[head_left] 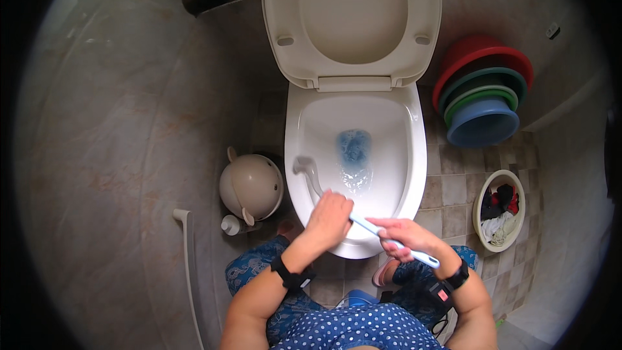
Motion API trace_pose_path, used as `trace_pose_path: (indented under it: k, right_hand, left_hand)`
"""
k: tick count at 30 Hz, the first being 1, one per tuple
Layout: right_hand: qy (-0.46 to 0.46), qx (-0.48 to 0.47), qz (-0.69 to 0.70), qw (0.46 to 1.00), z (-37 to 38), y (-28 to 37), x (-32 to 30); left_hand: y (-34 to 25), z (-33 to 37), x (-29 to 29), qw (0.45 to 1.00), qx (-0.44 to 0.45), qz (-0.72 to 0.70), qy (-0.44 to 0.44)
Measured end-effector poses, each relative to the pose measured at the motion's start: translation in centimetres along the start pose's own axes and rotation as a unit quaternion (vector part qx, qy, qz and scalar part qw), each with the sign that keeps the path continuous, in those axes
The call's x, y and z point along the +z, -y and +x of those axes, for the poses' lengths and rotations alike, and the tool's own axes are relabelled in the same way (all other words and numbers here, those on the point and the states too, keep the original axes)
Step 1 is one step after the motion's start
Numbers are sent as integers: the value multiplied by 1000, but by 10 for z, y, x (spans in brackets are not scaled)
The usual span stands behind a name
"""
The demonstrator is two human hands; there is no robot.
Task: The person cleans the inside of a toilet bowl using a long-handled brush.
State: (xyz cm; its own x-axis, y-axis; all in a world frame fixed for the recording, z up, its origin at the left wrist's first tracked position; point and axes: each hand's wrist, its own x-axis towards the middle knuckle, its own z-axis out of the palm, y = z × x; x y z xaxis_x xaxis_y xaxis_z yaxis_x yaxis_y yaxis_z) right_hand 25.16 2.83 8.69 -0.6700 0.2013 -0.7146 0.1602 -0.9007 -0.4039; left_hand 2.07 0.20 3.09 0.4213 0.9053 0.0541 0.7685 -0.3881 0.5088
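Both hands hold a long toilet brush (pixel 364 223) with a pale blue handle, slanting across the front of the white toilet bowl (pixel 389 188). My left hand (pixel 331 218) is wrapped round the handle's middle, above the front part of the bowl. Closer to the handle's end, my right hand (pixel 408 236) is closed on it, and the tip with a hanging hole sticks out past the fingers. The greyish brush head (pixel 304 166) lies against the bowl's left inner wall, smeared by motion. Blue water (pixel 354 147) stands in the bowl.
The toilet's seat and lid (pixel 295 58) are raised. Nested basins (pixel 483 123) lean at the far right, above a cream basket (pixel 479 217) of clothes. A round beige bin (pixel 249 188) and a white bottle (pixel 230 225) stand left. A pale bar (pixel 189 259) runs along the left side.
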Motion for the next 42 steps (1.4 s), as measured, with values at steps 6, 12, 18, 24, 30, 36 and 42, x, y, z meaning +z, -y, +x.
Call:
trace_pose_path:
  k: [6, 12, 18, 24, 30, 36, 42]
  right_hand:
    - [1, -20, 10, 1000, 14, 4, -8]
    - [-25, -9, -25, 999, 13, 1, 2]
    - [-10, 15, -30, 999, -4, -4, 13]
    - [-18, -59, -67, 996, 25, 10, 7]
    - [-15, -14, -153, 988, -16, -5, 9]
    - [-8, -89, -100, 991, 31, 27, 15]
    - [-38, -72, -56, 995, 16, 4, 25]
  left_hand:
    - [4, 6, 9, 998, -17, 18, -50]
    - [6, 7, 10, 997, -16, 74, -19]
    - [-18, -10, -2, 995, -40, 87, 17]
    - [7, 15, -5, 993, -35, 91, -65]
    - [-33, -13, -6, 992, -48, 115, 27]
    - [25, 19, -16, 991, -42, 76, -101]
    - [15, 7, -16, 997, -22, 42, -66]
